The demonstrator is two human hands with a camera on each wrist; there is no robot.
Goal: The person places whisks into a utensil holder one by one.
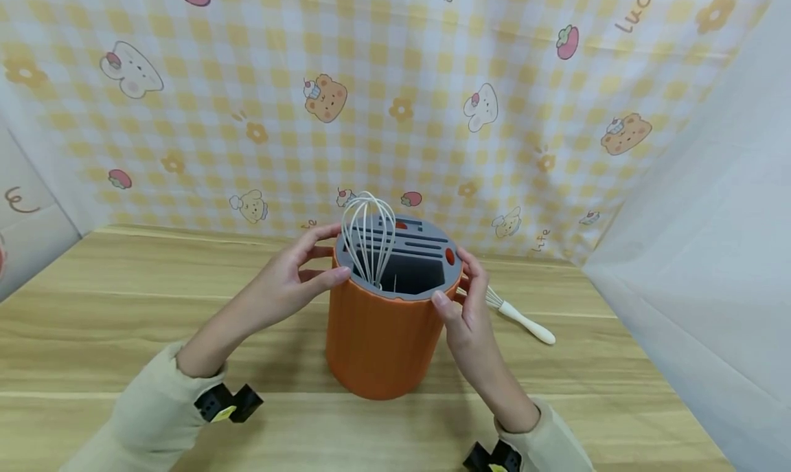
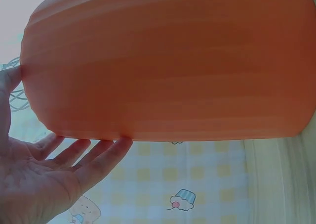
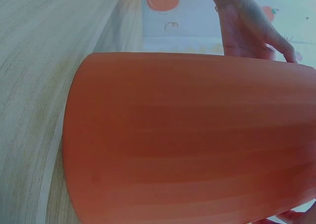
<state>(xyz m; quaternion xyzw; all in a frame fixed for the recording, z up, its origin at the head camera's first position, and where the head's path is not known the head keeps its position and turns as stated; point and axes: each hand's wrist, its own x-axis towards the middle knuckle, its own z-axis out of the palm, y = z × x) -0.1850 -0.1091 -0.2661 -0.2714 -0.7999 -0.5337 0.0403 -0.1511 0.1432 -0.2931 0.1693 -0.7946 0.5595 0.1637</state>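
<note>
An orange ribbed utensil holder (image 1: 383, 334) with a grey slotted lid (image 1: 420, 242) stands on the wooden table (image 1: 123, 307). A white wire whisk (image 1: 369, 238) stands upright in its large opening. My left hand (image 1: 290, 279) holds the left rim, thumb on the near edge and fingers on the far edge. My right hand (image 1: 466, 300) grips the right rim, thumb on the lid's edge. The left wrist view shows the left hand (image 2: 39, 179) against the holder's side (image 2: 163, 61). The holder (image 3: 192, 140) fills the right wrist view.
A second white-handled whisk (image 1: 525, 321) lies on the table just behind my right hand. A yellow checked cartoon backdrop (image 1: 395, 101) closes the back, and a white sheet (image 1: 711, 252) walls the right side. Bare wood lies to the left and in front.
</note>
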